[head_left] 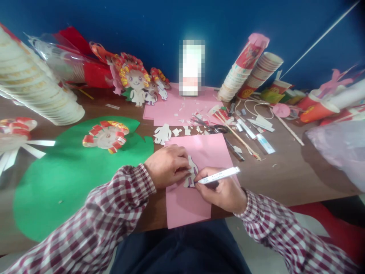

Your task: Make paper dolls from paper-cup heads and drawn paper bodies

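A small white paper doll cutout (192, 166) with dark purple outlines lies on a pink paper sheet (186, 213) in front of me. My left hand (168, 166) presses it down from the left, its fingers bent together over the cutout's edge. In my right hand (226, 192) is a white marker (219, 175), pinched near its tip and slanting up to the right. The tip meets the lower part of the cutout, where my fingers partly hide it. Another plain white cutout (162, 134) lies just beyond the sheet.
Scissors (216, 129), paper scraps and glue tubes (265, 143) lie behind and to the right. A large green paper shape (71, 198) carries a curled-paper doll head (106, 137) at left. Paper cup stacks (37, 76) stand on both sides; finished paper dolls (137, 85) lean at the back.
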The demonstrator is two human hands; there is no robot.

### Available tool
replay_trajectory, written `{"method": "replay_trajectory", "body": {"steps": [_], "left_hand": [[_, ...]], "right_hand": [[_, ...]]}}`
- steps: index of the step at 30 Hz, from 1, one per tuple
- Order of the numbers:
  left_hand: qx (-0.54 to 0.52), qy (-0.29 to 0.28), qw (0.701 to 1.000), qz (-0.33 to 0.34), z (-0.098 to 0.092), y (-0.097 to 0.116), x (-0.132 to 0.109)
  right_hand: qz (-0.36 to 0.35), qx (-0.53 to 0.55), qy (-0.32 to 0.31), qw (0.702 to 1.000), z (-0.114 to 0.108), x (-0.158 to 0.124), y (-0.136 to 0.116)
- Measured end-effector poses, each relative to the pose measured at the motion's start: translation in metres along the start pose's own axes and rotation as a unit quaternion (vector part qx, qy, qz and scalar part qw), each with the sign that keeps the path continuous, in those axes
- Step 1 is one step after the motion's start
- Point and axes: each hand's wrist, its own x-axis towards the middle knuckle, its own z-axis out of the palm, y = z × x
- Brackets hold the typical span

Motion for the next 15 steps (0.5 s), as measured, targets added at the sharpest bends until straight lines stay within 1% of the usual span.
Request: {"method": "replay_trajectory", "body": {"steps": [5, 15], "left_hand": [[-0.002, 0.0, 1.0, 0.001, 0.0015, -0.0005, -0.0001], [0.0, 0.003, 1.0, 0.003, 0.0004, 0.0002, 0.0007]], "right_hand": [[-0.006, -0.003, 0.005, 1.0, 0.0007, 0.0, 0.0013], [-0.004, -0.001, -0.009, 1.0, 0.0003, 0.0015, 0.0032]]}}
